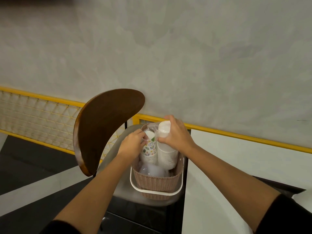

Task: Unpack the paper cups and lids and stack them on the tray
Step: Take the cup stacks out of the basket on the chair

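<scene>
As the left hand (133,142) pinches patterned cups (149,150), the right hand (175,134) grips white cups (166,155).

Basket (157,184) is showing a dusty-pink woven pattern under a white rim. The printed cup stack (149,149) is displaying green, blue and orange doodles on white, and the plain cup stack (167,154) is showing unbroken white. Chair back (104,125) is appearing dark brown, railing (236,132) yellow, wall (168,56) mottled grey.

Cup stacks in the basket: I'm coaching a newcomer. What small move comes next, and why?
Probably lift both stacks straight up: the left hand grips the patterned stack, the right hand the white stack, and both stand inside the basket.
</scene>
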